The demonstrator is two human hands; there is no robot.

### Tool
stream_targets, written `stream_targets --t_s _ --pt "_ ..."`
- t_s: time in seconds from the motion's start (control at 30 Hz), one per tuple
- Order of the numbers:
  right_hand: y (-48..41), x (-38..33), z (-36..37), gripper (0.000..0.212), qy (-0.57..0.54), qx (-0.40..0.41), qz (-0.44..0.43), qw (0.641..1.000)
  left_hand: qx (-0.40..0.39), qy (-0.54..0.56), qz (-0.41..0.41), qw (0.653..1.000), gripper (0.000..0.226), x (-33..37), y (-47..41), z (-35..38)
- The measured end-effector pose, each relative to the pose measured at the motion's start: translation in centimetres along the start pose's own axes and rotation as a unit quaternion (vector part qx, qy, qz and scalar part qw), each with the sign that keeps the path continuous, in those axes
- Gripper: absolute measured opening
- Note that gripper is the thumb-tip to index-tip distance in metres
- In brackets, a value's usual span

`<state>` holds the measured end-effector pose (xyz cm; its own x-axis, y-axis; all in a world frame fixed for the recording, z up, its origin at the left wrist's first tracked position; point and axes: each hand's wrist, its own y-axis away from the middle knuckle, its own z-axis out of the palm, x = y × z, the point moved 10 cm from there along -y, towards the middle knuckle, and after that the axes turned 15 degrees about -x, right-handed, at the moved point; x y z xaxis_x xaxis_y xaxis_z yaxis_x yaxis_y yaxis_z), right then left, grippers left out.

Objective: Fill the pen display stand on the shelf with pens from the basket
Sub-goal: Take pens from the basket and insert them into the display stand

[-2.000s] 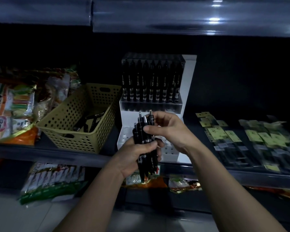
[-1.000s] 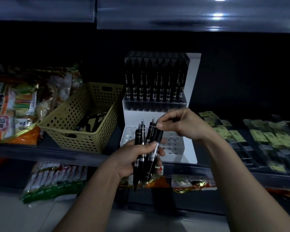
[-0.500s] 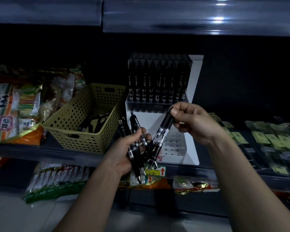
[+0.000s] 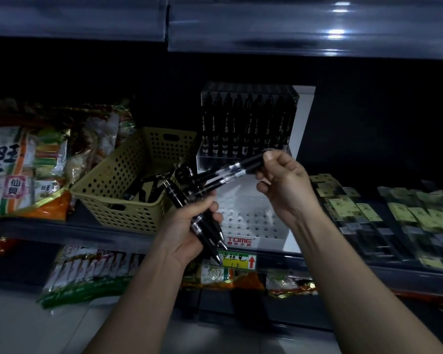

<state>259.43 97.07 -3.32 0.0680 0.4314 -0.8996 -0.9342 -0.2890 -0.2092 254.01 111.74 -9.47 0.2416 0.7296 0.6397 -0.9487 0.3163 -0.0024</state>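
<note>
A white tiered pen display stand (image 4: 302,123) stands on the dark shelf; its upper tier holds a row of black pens (image 4: 246,126), and its lower perforated tier (image 4: 251,215) shows bare holes. My left hand (image 4: 189,226) grips a bundle of black pens (image 4: 207,226) in front of the lower tier, tips pointing down and right. My right hand (image 4: 284,180) pinches the top end of two black pens (image 4: 230,172) slanting out of that bundle. To the left of the stand, a yellow perforated basket (image 4: 128,180) holds several more black pens (image 4: 149,190).
Snack bags (image 4: 23,164) fill the shelf left of the basket. Flat packets with yellow labels (image 4: 384,215) lie to the right of the stand. A price label (image 4: 237,260) sits on the shelf edge, more snack packs (image 4: 92,272) below. Another shelf (image 4: 292,21) overhangs.
My right hand has drawn pens up and to the right out of the bundle, tilting them nearly flat. My left hand has tipped the bundle so its tips point lower right.
</note>
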Motion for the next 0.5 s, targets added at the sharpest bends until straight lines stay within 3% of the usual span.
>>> stream_targets --t_s 0.13,0.2,0.27,0.43,0.5 --pt "0.3 1.4 1.4 0.015 0.005 0.005 0.006 1.000 -0.018 0.023 0.074 0.997 0.033 1.1 -0.2 0.4" --pt "0.5 2.2 2.5 0.014 0.034 -0.038 0.035 0.998 -0.022 0.068 0.114 0.991 0.042 1.9 -0.3 0.1" --pt "0.7 3.1 3.5 0.015 0.072 -0.092 0.072 0.991 -0.016 0.078 0.137 0.987 0.033 2.6 -0.2 -0.2" --pt "1.8 5.0 5.2 0.021 0.133 -0.235 0.173 0.947 0.034 0.012 0.110 0.993 0.034 2.5 0.1 -1.2" --pt "2.3 5.7 5.5 0.012 0.184 -0.275 0.217 0.919 0.056 -0.037 0.085 0.994 0.040 2.1 0.3 -1.6"
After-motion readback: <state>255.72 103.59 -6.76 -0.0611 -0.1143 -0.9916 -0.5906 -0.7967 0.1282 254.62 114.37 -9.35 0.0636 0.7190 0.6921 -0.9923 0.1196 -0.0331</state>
